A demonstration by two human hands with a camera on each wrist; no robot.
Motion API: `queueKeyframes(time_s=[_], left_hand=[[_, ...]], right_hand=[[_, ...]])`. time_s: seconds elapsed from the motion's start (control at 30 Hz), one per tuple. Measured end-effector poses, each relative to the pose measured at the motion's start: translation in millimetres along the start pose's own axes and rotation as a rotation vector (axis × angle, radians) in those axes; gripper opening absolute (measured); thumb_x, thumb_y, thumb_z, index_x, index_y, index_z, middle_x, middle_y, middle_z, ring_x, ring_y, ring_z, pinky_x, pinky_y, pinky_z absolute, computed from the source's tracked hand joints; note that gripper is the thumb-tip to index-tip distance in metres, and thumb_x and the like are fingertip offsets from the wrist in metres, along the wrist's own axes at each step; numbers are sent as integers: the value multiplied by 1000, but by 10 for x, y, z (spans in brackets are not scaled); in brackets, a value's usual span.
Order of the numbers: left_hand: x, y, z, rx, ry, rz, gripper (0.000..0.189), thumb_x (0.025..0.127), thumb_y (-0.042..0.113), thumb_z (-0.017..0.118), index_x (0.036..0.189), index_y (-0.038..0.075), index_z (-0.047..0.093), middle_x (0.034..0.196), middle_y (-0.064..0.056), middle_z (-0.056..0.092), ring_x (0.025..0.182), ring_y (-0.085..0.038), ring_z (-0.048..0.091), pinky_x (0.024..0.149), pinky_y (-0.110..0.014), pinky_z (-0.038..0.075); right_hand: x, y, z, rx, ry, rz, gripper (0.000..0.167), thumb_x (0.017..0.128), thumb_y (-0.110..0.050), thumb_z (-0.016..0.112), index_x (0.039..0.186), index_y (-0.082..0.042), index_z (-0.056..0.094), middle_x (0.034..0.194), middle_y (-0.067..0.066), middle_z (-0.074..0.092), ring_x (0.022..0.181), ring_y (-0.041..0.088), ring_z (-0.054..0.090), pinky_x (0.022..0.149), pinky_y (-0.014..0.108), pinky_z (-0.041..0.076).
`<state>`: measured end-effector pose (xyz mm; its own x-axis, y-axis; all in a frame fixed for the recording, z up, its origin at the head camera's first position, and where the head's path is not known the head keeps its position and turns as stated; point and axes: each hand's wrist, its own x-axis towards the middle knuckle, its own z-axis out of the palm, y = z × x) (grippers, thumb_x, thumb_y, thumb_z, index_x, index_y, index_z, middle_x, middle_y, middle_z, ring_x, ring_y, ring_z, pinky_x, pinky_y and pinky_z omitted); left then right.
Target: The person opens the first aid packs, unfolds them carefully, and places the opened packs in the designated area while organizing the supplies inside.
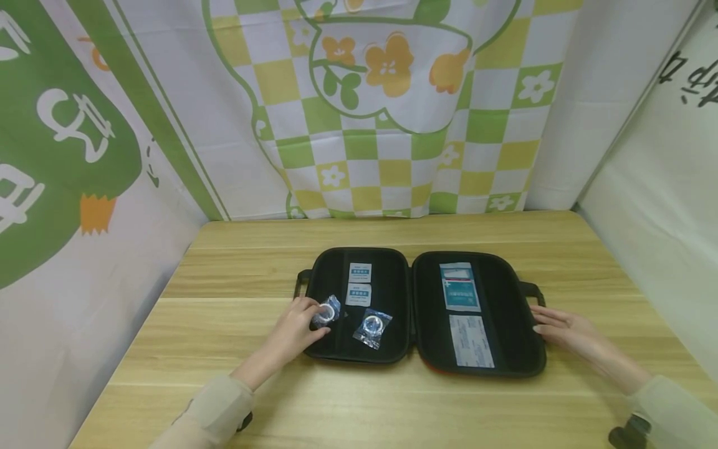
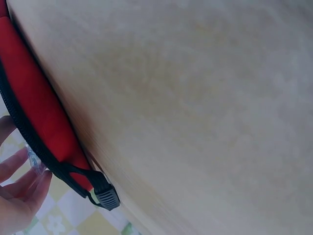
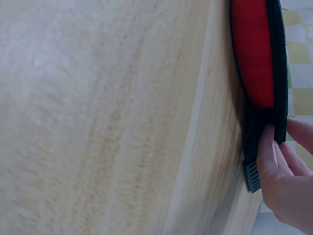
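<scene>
An open black-lined case (image 1: 387, 265) lies flat on the table, its outer shell red in both wrist views. At its left half, my left hand (image 1: 297, 321) pinches a wrapped roll (image 1: 328, 310), a white ring in a clear, blue-printed packet. In the left wrist view, the packet (image 2: 35, 159) shows between the fingertips beside the rim. A second wrapped roll (image 1: 373, 325) lies in the same half, below two small white-and-blue sachets (image 1: 359, 272). My right hand (image 1: 569, 330) holds the right rim near the handle (image 1: 535, 292), fingers outside and thumb over the edge (image 3: 279, 98).
Under a dark strap in the right half sit a teal packet (image 1: 461, 293) and a white printed packet (image 1: 471, 341). Another handle (image 1: 301, 284) sticks out at the left. Wood-grain table (image 1: 392, 405) surrounds the case, with a patterned curtain (image 1: 387, 156) behind.
</scene>
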<state>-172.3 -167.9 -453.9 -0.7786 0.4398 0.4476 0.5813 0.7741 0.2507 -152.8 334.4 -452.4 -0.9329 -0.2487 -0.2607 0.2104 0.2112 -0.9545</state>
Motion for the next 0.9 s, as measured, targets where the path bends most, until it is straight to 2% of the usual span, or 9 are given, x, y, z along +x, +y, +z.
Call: queueKeyframes(time_s=[0.2,0.27,0.37,0.43,0.5,0.57,0.63,0.77,0.9], left_hand=[[-2,-17,73,-43,38,54,34,65,21,77,83,-3,63,85,-9,55,80,-22,50,67,-31,47],[7,-4,85,-35,35,59,34,64,21,78,83,-3,63,85,-9,55,80,-22,50,68,-31,47],[31,41,73,13,-16,32,35,61,18,80,84,-2,63,86,-8,56,81,-22,51,70,-31,48],[45,59,63,32,-52,10,35,62,19,79,85,-1,64,87,-8,57,82,-21,51,72,-30,48],[59,69,50,33,-93,-23,36,62,21,79,86,0,63,87,-7,57,82,-21,51,72,-29,48],[73,78,34,13,-133,-68,36,63,22,79,86,-1,64,87,-8,56,81,-21,51,70,-29,48],[86,80,22,-30,-178,-120,36,64,22,78,87,-2,63,87,-9,56,80,-22,52,70,-31,48],[111,75,2,-143,-261,-220,26,71,15,72,89,-3,64,88,-10,57,81,-22,53,69,-34,48],[123,57,-12,-243,-284,-262,15,74,2,66,88,-4,64,87,-11,58,77,-21,57,67,-31,50]], right_hand=[[-1,-7,0,-7,-4,-9,63,87,-13,55,133,13,20,105,-29,51,95,-11,50,77,10,45],[-1,-7,4,-28,2,-8,65,87,-14,55,133,14,19,105,-30,50,94,-12,49,77,10,44],[5,2,-1,1,-1,-8,62,87,-13,55,133,12,22,104,-29,52,94,-10,51,77,12,46],[10,24,-11,44,-10,-15,53,87,-11,55,134,-2,34,103,-27,54,93,-9,52,76,13,47],[11,43,-19,95,-24,-31,43,87,-9,55,129,-14,45,102,-25,56,93,-7,54,75,15,48],[9,54,-25,113,-32,-45,39,87,-7,54,124,-19,50,103,-24,56,93,-7,54,75,15,48],[5,48,-24,104,-33,-46,41,87,-7,53,127,-15,47,103,-24,56,94,-7,53,75,14,48],[3,21,-13,32,-12,-21,54,88,-11,54,134,4,30,104,-26,54,94,-9,51,76,13,47],[0,7,-10,17,-7,-10,57,87,-12,54,134,7,27,104,-26,54,94,-9,51,76,13,47]])
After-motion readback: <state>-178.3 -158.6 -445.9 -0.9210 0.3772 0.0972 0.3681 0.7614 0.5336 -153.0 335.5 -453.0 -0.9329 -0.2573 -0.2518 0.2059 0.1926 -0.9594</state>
